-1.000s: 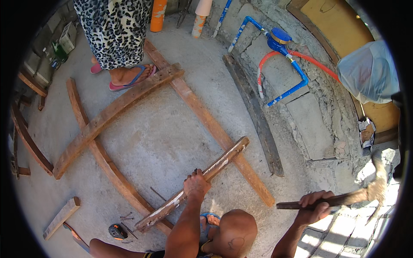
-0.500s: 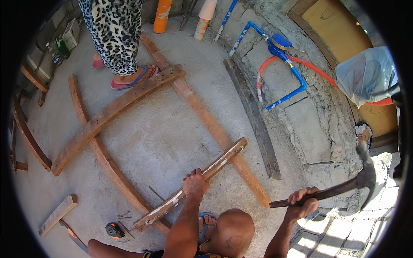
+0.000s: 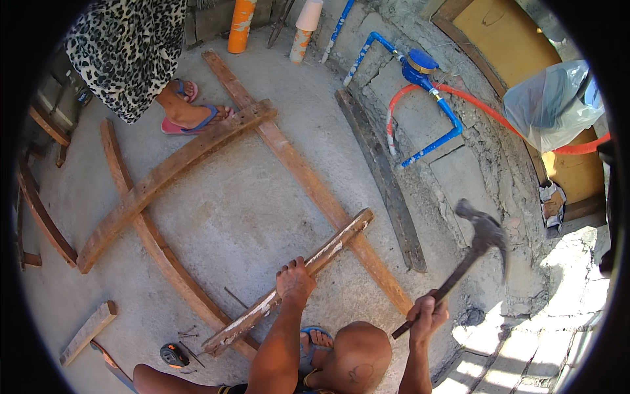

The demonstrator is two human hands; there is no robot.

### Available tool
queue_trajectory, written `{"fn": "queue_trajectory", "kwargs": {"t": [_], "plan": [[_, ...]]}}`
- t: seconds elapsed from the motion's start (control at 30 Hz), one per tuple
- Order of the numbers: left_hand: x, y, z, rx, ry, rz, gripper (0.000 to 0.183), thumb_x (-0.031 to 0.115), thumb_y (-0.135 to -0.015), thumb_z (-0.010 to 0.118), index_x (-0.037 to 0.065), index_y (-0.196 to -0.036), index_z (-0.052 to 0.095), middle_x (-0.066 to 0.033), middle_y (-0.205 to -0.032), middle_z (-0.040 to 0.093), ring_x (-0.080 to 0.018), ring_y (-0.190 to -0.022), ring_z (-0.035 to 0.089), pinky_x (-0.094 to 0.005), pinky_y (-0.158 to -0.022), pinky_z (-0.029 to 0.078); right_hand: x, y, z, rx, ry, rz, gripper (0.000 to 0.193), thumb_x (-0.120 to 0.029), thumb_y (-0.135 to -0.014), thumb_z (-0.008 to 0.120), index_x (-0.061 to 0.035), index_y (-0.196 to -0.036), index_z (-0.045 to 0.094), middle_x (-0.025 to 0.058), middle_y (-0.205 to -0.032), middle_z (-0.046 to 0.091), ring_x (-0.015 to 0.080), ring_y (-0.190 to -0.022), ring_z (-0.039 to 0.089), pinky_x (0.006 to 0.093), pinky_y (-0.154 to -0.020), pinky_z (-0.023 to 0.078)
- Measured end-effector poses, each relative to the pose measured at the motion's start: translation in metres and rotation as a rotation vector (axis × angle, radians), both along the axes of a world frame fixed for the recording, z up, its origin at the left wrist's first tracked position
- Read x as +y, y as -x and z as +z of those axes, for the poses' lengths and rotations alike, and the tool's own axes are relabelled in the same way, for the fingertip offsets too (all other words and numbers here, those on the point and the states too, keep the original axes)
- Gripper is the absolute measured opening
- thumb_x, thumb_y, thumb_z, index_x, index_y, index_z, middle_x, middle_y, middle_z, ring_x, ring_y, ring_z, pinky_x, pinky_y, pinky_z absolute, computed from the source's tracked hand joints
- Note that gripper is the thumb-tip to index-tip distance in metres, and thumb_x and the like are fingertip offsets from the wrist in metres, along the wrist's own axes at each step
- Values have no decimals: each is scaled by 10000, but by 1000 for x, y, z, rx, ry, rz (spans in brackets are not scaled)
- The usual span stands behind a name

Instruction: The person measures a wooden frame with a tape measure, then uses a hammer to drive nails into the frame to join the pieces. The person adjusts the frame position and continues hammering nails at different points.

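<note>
My left hand (image 3: 295, 281) is closed over a narrow wooden bar (image 3: 338, 241) streaked with white paint. The bar lies across two long brown planks, the right plank (image 3: 308, 172) and the left plank (image 3: 157, 244). Farther off, another wooden crosspiece (image 3: 174, 174) rests over the same planks. In my right hand (image 3: 429, 315), raised to the right of the bar, is a claw hammer (image 3: 487, 235), gripped low on its handle. Its head points up and away from the bar, slightly blurred.
A co-worker's sandalled foot (image 3: 203, 118) stands beside the far crosspiece. Near my left lie a tape measure (image 3: 174, 354), loose nails (image 3: 188, 333), a short wood block (image 3: 88, 333) and a handsaw (image 3: 108, 360). A dark board (image 3: 384, 184) and blue water pipes (image 3: 449, 121) line the wall.
My right hand has moved left with the hammer, which has swung more upright. My left hand stays on the bar. The co-worker has shifted left, with a second foot now showing.
</note>
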State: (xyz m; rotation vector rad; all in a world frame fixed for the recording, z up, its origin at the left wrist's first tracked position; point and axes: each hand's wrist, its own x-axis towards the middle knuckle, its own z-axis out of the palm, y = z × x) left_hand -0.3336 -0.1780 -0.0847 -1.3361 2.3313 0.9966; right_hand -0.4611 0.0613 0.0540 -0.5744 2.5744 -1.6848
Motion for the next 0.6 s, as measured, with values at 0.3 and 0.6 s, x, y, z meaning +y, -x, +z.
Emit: {"fn": "queue_trajectory", "kwargs": {"t": [0.3,0.6], "plan": [[2,-2,-22,53,13,25,417,247,-825,676,70,-1192,584,-153,-1164,657,-326,-1117,631,-441,-955,493,-96,1,16,126,219,297,275,-340,-1003,546,-75,-992,473,45,-740,493,138,-659,517,312,-622,468],[6,0,-24,115,154,56,381,258,-789,706,84,-1115,613,-133,-1088,687,-314,-1065,655,-434,-911,521,-33,23,62,246,493,58,395,-465,-1019,509,-101,-916,393,-10,-659,382,80,-455,388,230,-403,353]]}}
